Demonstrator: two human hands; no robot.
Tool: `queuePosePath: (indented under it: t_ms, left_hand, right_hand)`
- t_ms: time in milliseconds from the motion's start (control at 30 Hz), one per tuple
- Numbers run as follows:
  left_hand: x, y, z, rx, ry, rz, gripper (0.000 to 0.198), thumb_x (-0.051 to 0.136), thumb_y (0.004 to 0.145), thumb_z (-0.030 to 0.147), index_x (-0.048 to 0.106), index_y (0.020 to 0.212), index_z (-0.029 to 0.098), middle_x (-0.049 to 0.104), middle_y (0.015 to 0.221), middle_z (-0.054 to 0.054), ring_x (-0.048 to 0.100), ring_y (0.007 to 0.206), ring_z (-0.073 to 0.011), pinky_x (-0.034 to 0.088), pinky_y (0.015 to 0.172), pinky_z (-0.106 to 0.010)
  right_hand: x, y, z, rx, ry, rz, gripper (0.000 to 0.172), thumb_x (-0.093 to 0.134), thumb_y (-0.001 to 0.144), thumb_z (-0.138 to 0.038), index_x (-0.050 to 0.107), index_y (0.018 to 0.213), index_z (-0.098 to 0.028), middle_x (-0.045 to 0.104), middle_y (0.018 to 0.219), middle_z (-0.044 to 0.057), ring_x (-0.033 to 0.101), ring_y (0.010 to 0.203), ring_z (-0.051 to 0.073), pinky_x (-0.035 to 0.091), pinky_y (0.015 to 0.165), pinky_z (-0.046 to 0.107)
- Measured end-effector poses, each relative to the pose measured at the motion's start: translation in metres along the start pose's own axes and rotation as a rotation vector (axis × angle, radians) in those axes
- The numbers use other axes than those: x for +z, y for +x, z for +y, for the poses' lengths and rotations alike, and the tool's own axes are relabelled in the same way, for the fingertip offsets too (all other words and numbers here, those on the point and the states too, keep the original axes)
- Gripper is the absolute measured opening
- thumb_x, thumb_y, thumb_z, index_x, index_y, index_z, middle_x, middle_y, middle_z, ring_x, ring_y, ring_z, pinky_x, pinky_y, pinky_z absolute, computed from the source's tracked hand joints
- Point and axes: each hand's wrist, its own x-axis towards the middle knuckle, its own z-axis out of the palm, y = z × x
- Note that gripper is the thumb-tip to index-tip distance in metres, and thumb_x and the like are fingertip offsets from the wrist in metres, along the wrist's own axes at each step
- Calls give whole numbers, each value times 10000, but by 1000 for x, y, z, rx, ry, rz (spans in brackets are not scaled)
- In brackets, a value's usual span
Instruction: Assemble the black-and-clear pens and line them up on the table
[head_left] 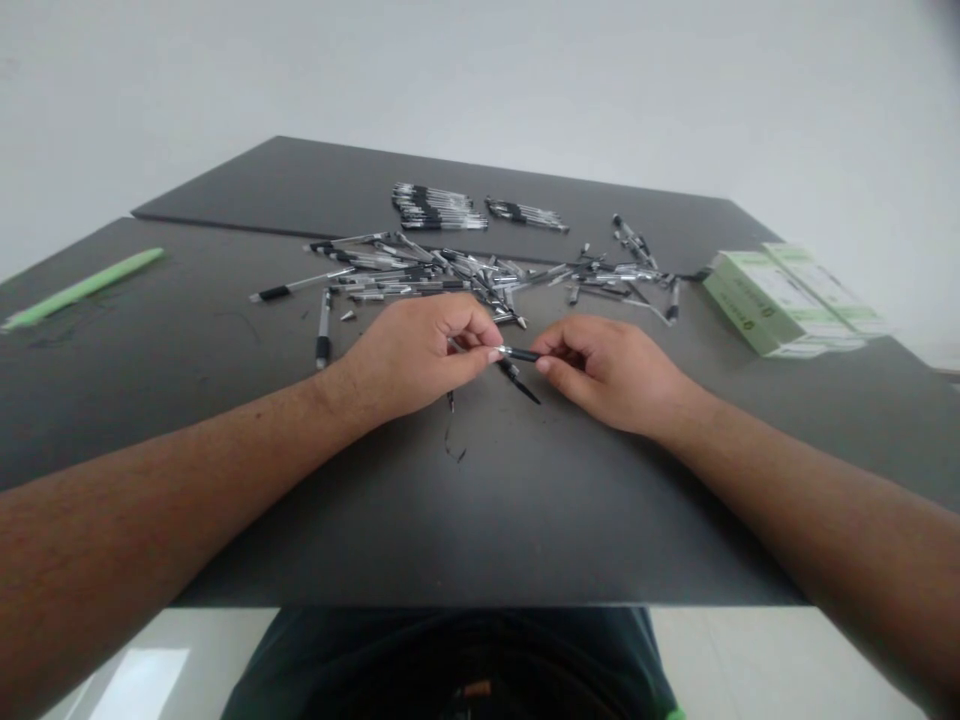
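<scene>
Between my two hands, just above the dark table, is a pen (519,353) with a black grip and a silvery tip. Thumb and fingers of my left hand (427,350) pinch its tip end. My right hand (611,370) holds the black grip side, fingers curled round it. Below the pen, a black piece (521,383) lies on the table, partly hidden. Just beyond my hands spreads a loose heap of pen parts (420,270), clear barrels and black grips mixed together. A small cone tip (348,315) lies left of my left hand.
Neat rows of pens (439,207) lie at the back, with a smaller group (527,214) to their right. Green and white boxes (787,300) stand at the right. A long green pen-shaped object (86,290) rests at the far left. The table's front edge (480,604) is near my body.
</scene>
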Motion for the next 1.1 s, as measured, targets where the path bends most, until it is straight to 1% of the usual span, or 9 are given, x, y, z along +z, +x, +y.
queuePosePath:
  t_ms: [133, 200, 333, 400, 500, 633, 833, 1000, 1100]
  left_hand:
    - [0, -1, 0, 8, -9, 2, 102, 742, 949, 324, 782, 922, 234, 837, 861, 24, 773, 788, -162, 561, 766, -294]
    - [1, -1, 0, 24, -11, -2, 102, 740, 955, 323, 779, 920, 235, 837, 866, 24, 776, 792, -162, 561, 765, -295]
    - [1, -2, 0, 55, -11, 5, 88, 724, 967, 302, 772, 934, 236, 834, 877, 28, 777, 797, -157, 568, 775, -291]
    - [0, -2, 0, 62, -13, 5, 86, 723, 970, 304, 770, 948, 235, 832, 876, 29, 776, 794, -153, 572, 778, -287]
    - [-1, -2, 1, 69, 11, -2, 90, 721, 976, 309, 767, 953, 236, 832, 881, 29, 776, 796, -155, 576, 783, -286]
    - [-1, -2, 2, 84, 24, -4, 87, 713, 976, 306, 758, 945, 238, 826, 872, 31, 771, 784, -153, 573, 772, -282]
    - [-1, -2, 2, 87, 25, -8, 84, 712, 971, 303, 756, 943, 238, 821, 858, 32, 766, 771, -149, 562, 761, -276]
    - [-2, -2, 1, 97, 37, -12, 80, 705, 976, 291, 765, 959, 240, 827, 883, 28, 766, 781, -151, 565, 772, -275]
    - [-2, -2, 1, 98, 41, -18, 84, 702, 976, 283, 773, 962, 240, 825, 874, 30, 763, 779, -148, 554, 766, -275]
  right_hand:
    - [1, 1, 2, -50, -16, -23, 204, 611, 1091, -301, 799, 1098, -222, 835, 997, 81, 740, 922, 245, 510, 834, 336]
    - [0, 1, 0, -48, -10, -20, 252, 568, 1120, -323, 798, 1094, -222, 838, 997, 87, 747, 925, 249, 514, 836, 342]
    - [-2, 0, -5, 12, 5, 0, 122, 724, 1006, -318, 783, 1057, -224, 805, 925, 40, 705, 804, 214, 492, 756, 321]
    - [-3, 0, -6, 18, 2, 9, 104, 775, 950, -300, 770, 1020, -223, 783, 896, 24, 679, 766, 198, 480, 733, 313]
    - [-2, 0, -3, -32, -8, 1, 87, 717, 1004, -286, 773, 1022, -221, 783, 898, 38, 691, 805, 210, 487, 762, 320]
    - [-2, 0, 0, -97, -16, -40, 190, 617, 1087, -283, 794, 1073, -215, 814, 961, 78, 734, 902, 243, 503, 818, 339]
    - [-3, -1, -2, -10, -15, -19, 82, 754, 1005, -287, 784, 1037, -218, 787, 907, 39, 704, 814, 211, 486, 761, 315]
    - [-4, 0, -3, -51, -26, -87, 205, 619, 1097, -304, 807, 1067, -226, 828, 971, 80, 742, 915, 249, 512, 836, 342]
    - [-5, 0, -4, -3, -4, -75, 139, 708, 1034, -322, 798, 1068, -221, 813, 943, 56, 719, 852, 225, 504, 797, 325]
